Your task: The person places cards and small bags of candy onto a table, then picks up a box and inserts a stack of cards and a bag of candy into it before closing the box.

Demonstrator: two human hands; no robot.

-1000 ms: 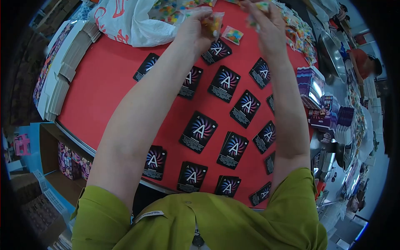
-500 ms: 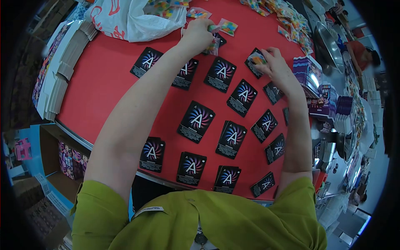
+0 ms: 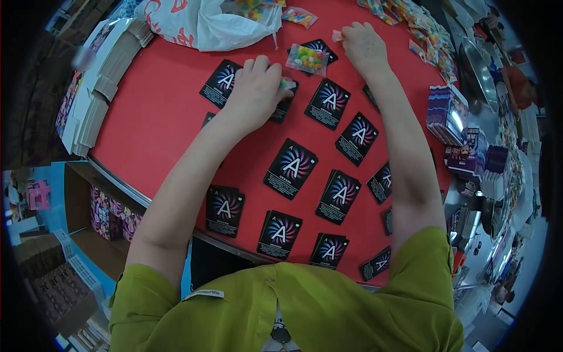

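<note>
My left hand, fingers curled, is closed on a small clear packet of colored beads that pokes out at its right side. It hangs over a black card stack marked with an A, partly covering it. My right hand pinches the edge of another packet at the far side, most of it hidden by the fingers. Between my hands, a bead packet lies on a black card stack. Several more such stacks, like this one, lie spread across the red table.
A white plastic bag with bead packets stands at the far left, a loose packet beside it. More packets pile up at the far right. White boxes line the left edge; purple boxes stand right.
My left hand has moved nearer and left, leaving a packet on the far card stack. My right hand has left the right-hand stack and moved away to a packet at the far side.
</note>
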